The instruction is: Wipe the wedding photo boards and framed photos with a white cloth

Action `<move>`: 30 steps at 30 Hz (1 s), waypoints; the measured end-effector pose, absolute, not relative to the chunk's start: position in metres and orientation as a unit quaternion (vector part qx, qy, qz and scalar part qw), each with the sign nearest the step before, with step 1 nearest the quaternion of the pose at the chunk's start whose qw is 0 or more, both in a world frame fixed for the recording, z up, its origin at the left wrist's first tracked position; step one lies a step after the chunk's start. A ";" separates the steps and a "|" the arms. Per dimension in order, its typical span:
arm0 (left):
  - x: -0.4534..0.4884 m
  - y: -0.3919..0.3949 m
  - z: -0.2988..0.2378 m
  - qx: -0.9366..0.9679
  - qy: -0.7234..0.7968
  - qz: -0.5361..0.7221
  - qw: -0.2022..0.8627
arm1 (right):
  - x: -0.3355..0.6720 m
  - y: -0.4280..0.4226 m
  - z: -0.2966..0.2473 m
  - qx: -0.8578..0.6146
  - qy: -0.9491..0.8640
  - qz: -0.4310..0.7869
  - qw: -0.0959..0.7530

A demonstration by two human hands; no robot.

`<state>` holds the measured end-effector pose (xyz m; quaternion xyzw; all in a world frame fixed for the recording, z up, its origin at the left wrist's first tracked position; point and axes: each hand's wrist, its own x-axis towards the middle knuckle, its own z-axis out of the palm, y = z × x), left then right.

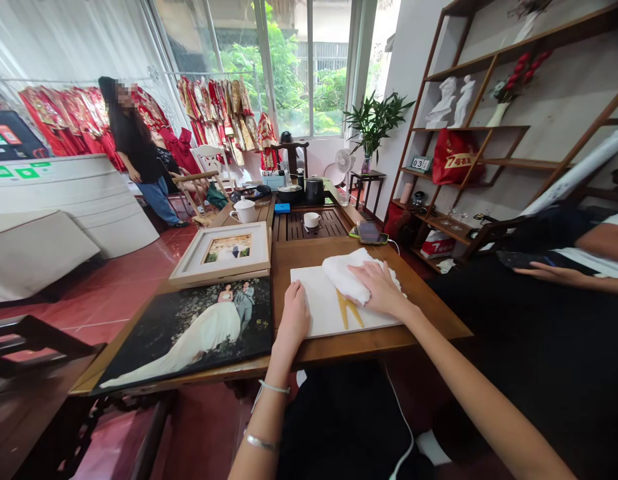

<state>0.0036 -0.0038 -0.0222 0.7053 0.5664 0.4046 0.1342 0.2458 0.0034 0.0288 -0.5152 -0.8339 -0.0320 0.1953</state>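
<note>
A white rectangular board [317,310] lies flat on the wooden table in front of me. A yellow, V-shaped piece [349,312] shows on its face, its upper end covered by a crumpled white cloth [345,272]. My right hand [381,288] presses on this cloth from the right, fingers spread over it. At the board's left edge, my left hand [295,312] has its fingers curled and holds the board. Just left of that hand is a large wedding photo panel [199,333], with a framed picture [229,250] behind it.
The wooden table [413,333] carries a white cup [311,220], a white teapot [245,210] and a phone [371,233] on a cable. Another person's hand [553,272] is at right near a dark phone. A person [139,147] stands at far left. Shelves [489,127] line the right wall.
</note>
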 end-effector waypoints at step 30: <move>0.002 -0.002 -0.026 0.716 0.550 0.415 0.113 | 0.236 -0.011 0.044 -0.594 -0.801 0.030 0.073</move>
